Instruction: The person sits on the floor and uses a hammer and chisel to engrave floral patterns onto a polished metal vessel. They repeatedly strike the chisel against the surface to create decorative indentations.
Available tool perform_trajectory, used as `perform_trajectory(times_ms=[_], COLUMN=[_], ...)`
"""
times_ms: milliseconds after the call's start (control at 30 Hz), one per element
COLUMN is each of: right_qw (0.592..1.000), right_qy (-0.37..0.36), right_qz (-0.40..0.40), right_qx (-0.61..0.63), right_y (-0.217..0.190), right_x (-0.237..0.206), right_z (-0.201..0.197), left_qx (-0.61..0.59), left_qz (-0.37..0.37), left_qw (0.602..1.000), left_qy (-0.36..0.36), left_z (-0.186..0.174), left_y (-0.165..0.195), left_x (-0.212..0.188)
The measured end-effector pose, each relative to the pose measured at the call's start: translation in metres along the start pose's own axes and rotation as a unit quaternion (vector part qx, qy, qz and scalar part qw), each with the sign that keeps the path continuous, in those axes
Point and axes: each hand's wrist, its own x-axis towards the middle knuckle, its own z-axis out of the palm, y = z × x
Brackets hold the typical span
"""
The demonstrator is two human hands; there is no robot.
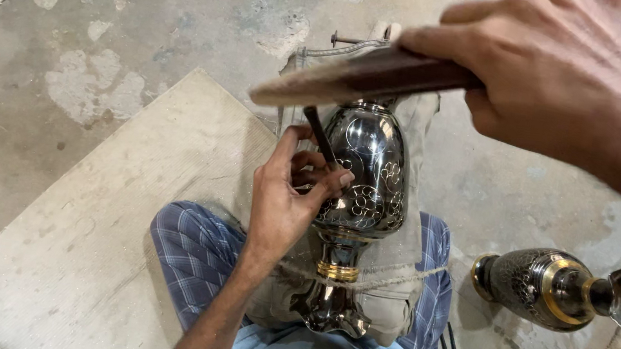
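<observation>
A worn concrete floor (pixel 149 13) is filling most of the view, with a pale mat (pixel 123 222) lying across it under the seated person, whose legs in blue checked cloth (pixel 190 254) are folding around a khaki cushion (pixel 418 132). On that cushion a dark, polished metal vase (pixel 365 181) is lying lengthwise between the knees, its scrolled floral engraving catching the light and a thin string crossing its gold-banded neck. A second, similar vase (pixel 549 287) is lying on its side well apart, at the right. The right hand (pixel 575 81) is hovering above the vase, its fingers clamping shut around a flat wooden mallet (pixel 362 78) (its broad end is pointing left, just over the vase's body). The left hand (pixel 292 196) is resting against the vase's side, its fingers pinching together on a slim dark chisel (pixel 320 138) whose tip is touching the engraved surface.
</observation>
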Motion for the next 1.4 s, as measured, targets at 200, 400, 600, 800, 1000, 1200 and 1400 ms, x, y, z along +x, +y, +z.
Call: perform_trajectory(times_ms=[200, 400, 600, 800, 1000, 1200, 1400], right_qw=[0.999, 0.981, 0.978, 0.996, 0.999, 0.994, 0.974], right_qy=[0.003, 0.167, 0.195, 0.078, 0.04, -0.1, 0.108], right_qz=[-0.028, -0.039, -0.074, -0.033, -0.032, 0.034, 0.043], right_qx=[0.041, 0.094, 0.03, 0.042, 0.003, 0.022, 0.196], right_y=[-0.009, -0.016, -0.015, -0.015, -0.002, 0.006, 0.012], right_x=[0.003, 0.006, 0.001, -0.005, -0.016, -0.026, -0.041], right_z=[-0.01, -0.016, -0.021, -0.014, -0.001, 0.013, 0.031], left_qx=[-0.031, -0.002, -0.002, 0.014, -0.023, -0.01, 0.036], left_qz=[0.001, -0.036, -0.045, -0.028, 0.008, 0.006, -0.005], left_qw=[0.999, 0.999, 0.998, 0.998, 1.0, 1.0, 0.999], left_qy=[0.015, 0.038, 0.041, 0.048, 0.016, -0.011, -0.038], left_z=[0.001, 0.002, 0.005, 0.004, 0.003, 0.002, 0.001], left_y=[0.006, 0.013, 0.006, 0.003, 0.009, 0.01, 0.004], left_x=[-0.003, -0.011, -0.011, -0.012, -0.011, -0.003, 0.002])
